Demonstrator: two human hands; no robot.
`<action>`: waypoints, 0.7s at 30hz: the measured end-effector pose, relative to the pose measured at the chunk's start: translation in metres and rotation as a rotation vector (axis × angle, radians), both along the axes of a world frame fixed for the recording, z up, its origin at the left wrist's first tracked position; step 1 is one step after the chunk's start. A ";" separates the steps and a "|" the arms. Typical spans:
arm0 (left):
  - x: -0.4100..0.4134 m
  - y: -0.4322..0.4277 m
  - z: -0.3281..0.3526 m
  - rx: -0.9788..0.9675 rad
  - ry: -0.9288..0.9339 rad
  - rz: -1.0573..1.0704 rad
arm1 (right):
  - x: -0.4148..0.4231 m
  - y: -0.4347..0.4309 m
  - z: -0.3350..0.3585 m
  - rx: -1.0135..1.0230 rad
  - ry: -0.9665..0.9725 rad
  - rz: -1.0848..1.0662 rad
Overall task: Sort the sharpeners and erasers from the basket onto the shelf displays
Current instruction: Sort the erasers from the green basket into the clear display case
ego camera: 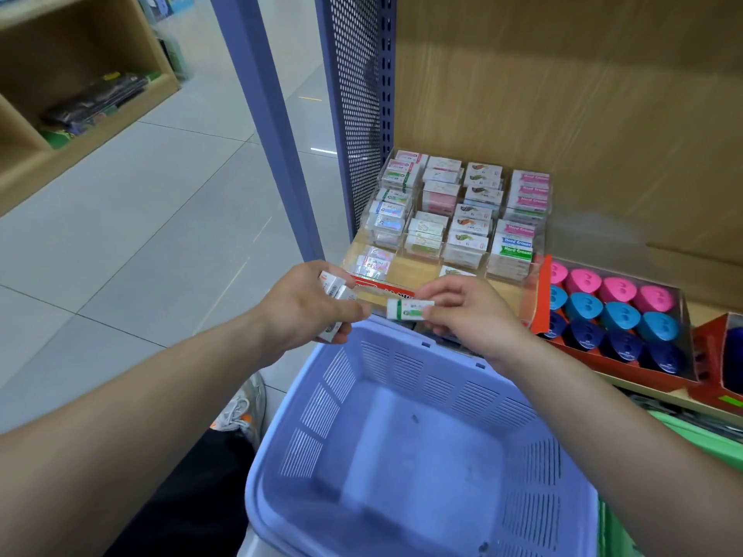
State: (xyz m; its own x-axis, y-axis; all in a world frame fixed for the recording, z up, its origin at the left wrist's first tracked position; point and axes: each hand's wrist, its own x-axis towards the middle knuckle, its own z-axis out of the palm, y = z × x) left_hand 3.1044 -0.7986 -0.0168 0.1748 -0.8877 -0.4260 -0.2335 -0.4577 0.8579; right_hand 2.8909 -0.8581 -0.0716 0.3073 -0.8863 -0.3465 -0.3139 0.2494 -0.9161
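Observation:
My left hand (305, 305) grips several white boxed erasers (335, 289) above the far left rim of the lilac basket (406, 448), whose inside looks bare. My right hand (470, 315) pinches one white eraser with a green band (408, 308) by its right end, held level between both hands. Just behind stands the clear acrylic eraser display (454, 219), its compartments stacked with boxed erasers. To its right a red tray (619, 315) holds pink, light blue and dark blue sharpeners in rows.
A purple perforated shelf upright (358, 114) rises left of the display, with a wooden back panel (563, 94) behind it. Another red box (723, 355) sits at the far right edge. A wooden shelf unit (72, 94) stands across the tiled aisle. My shoe (241, 408) is beside the basket.

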 end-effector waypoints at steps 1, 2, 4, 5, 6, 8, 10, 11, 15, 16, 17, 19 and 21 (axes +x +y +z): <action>0.003 0.001 -0.001 0.011 -0.020 0.002 | 0.001 -0.006 -0.005 -0.002 0.024 -0.042; 0.006 0.003 -0.002 0.018 -0.043 -0.002 | 0.004 -0.013 -0.009 -0.012 0.039 -0.078; 0.012 0.005 -0.004 0.028 -0.084 -0.019 | 0.015 -0.031 -0.014 -0.049 0.047 -0.123; 0.015 0.006 -0.004 0.029 -0.097 -0.022 | 0.023 -0.041 -0.015 -0.070 0.045 -0.133; 0.019 0.006 -0.004 0.028 -0.107 -0.022 | 0.032 -0.051 -0.016 -0.093 0.048 -0.139; 0.027 0.006 -0.005 0.021 -0.115 -0.019 | 0.053 -0.070 -0.020 -0.146 0.070 -0.152; 0.032 0.004 -0.003 0.012 -0.101 -0.010 | 0.073 -0.085 -0.027 -0.197 0.126 -0.170; 0.033 0.002 -0.002 0.003 -0.085 -0.003 | 0.080 -0.090 -0.031 -0.223 0.162 -0.182; 0.038 -0.002 0.003 -0.020 -0.029 0.022 | 0.093 -0.105 -0.045 -0.322 0.249 -0.223; 0.039 -0.003 0.003 -0.019 -0.023 0.024 | 0.094 -0.106 -0.047 -0.344 0.265 -0.215; 0.040 -0.003 0.003 -0.014 -0.020 0.026 | 0.094 -0.107 -0.049 -0.374 0.289 -0.199; 0.042 -0.002 0.003 0.005 -0.014 0.040 | 0.095 -0.107 -0.050 -0.457 0.355 -0.163; 0.042 0.000 0.001 0.033 -0.005 0.058 | 0.095 -0.106 -0.050 -0.532 0.436 -0.145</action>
